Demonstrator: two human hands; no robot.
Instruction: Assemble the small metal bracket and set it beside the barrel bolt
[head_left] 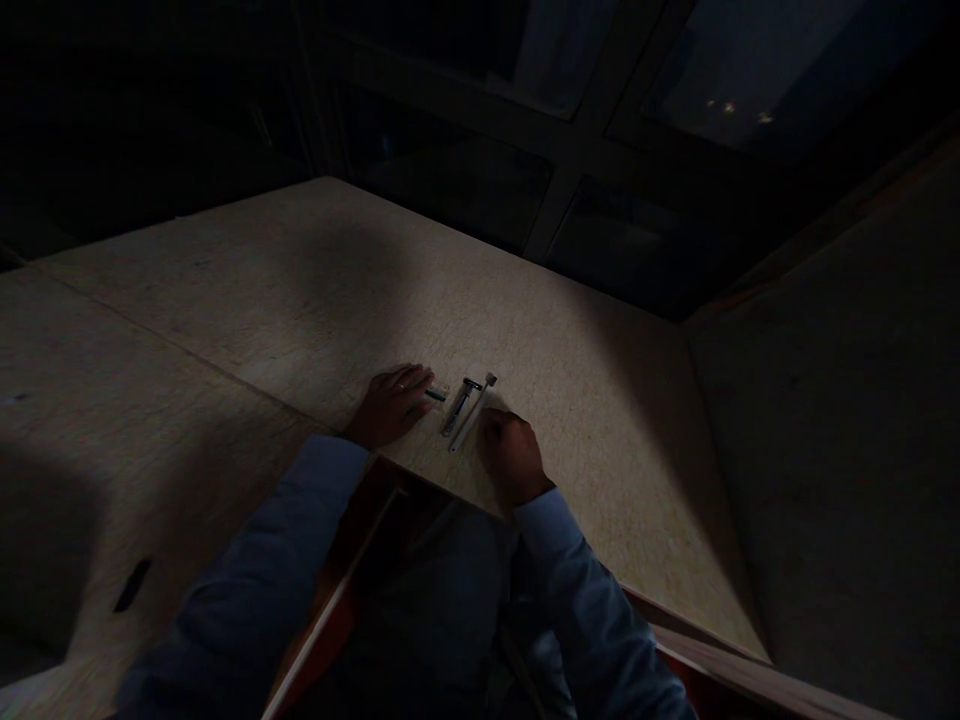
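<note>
Between the two hands lie three small things on the table (600, 420): a short dark piece (436, 395) just at the fingertips of the left hand (390, 405), then a metal tool with a dark head (459, 404), and beside it a thin pale rod (472, 412) with a small head at the far end. The tool and the rod lie almost parallel, close together, maybe touching; the light is too weak to be sure. The left hand rests flat on the table, its fingers stretched and near each other, holding nothing, only touching or nearly touching the short piece. The right hand (511, 455) is closed like a loose fist just beside the near end of the rod; I cannot tell if something is inside it. The things lie in a tidy row and none is lifted, so I judge the work with them is at an early or a resting point. The table is a large pale board with a speckled surface, lit only around the hands. The room is very dark, with dark window panes (570, 120) behind and blue sleeves (247, 590) below.
</note>
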